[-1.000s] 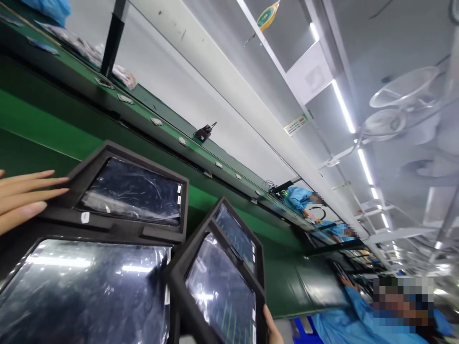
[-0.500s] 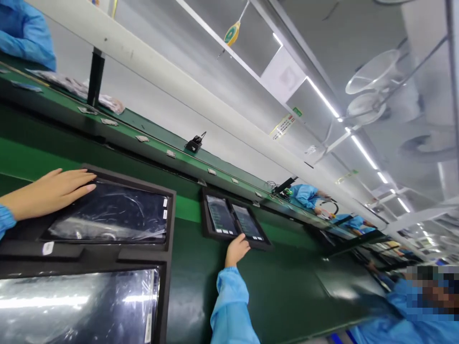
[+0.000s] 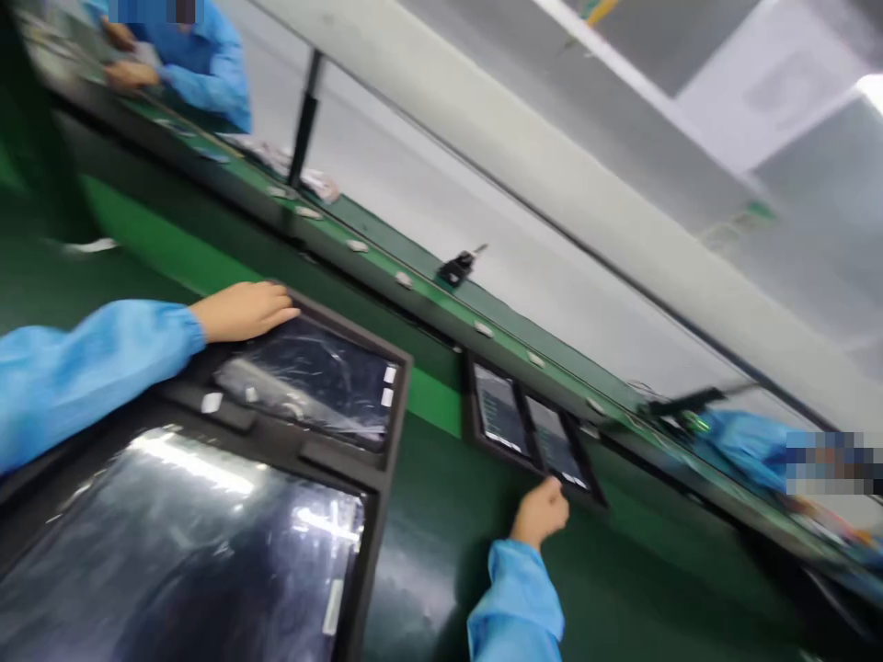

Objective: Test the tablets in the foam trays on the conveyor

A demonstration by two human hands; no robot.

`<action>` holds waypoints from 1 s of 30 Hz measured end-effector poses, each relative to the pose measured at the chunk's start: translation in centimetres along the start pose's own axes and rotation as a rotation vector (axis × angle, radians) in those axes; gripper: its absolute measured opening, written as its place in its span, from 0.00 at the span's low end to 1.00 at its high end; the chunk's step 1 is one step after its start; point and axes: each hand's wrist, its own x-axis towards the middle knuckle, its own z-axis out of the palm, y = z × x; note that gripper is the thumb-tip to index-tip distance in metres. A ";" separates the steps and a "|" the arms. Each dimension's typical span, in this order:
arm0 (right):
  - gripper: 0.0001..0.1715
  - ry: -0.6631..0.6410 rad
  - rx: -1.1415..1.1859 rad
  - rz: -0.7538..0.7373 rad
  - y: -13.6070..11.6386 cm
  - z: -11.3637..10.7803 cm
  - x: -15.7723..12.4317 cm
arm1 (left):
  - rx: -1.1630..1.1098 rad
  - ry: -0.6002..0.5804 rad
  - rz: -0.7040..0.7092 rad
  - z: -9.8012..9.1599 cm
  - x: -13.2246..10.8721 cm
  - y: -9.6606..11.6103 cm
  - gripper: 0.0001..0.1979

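A black foam tray [image 3: 390, 386] lies close to me on the green conveyor belt [image 3: 441, 515], holding two screens wrapped in clear film. My left hand [image 3: 245, 311] lies flat, fingers stretched, on that tray's far left corner beside the upper screen [image 3: 310, 377]. Further along the belt sits a smaller-looking black tray [image 3: 475, 405] with two lit tablets [image 3: 528, 432]. My right hand [image 3: 542, 510], in a blue sleeve, has its fingers curled against this far tray's near rim.
A raised green rail [image 3: 414, 276] with small white tags and a black clip runs behind the belt. A person in blue works at the top left [image 3: 200, 64]; another blue sleeve [image 3: 745, 441] is at the right. A black post [image 3: 303, 119] stands on the rail.
The far tray, lifted near me a second ago, now lies flat further down the belt. My right hand stays at its near edge. My left hand remains on the near tray; the view swung left.
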 end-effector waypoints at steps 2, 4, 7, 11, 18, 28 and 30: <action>0.24 0.071 0.051 0.036 -1.5 0.6 -0.8 | 0.001 -0.047 -0.040 -0.4 0.4 -0.2 0.31; 0.27 0.109 0.096 0.050 -3.9 1.3 -1.9 | 0.002 -0.079 -0.083 -0.3 0.6 -0.7 0.26; 0.27 0.070 0.232 0.019 -10.3 1.6 -5.4 | -0.010 -0.094 -0.113 -0.2 0.8 -1.1 0.23; 0.20 -0.325 0.477 -0.353 -23.3 -0.2 -13.1 | -0.042 -0.103 -0.110 -0.5 0.9 -1.0 0.22; 0.18 -1.158 0.179 -1.300 -36.9 -0.8 -24.9 | -0.115 -0.105 -0.127 -1.0 0.2 -1.2 0.25; 0.21 -1.185 0.034 -1.174 -36.7 2.0 -27.2 | -0.210 -0.085 -0.179 -1.2 0.0 -1.0 0.28; 0.21 -1.189 0.020 -1.167 -36.6 2.0 -27.5 | -0.221 -0.090 -0.180 -1.2 -0.1 -1.0 0.27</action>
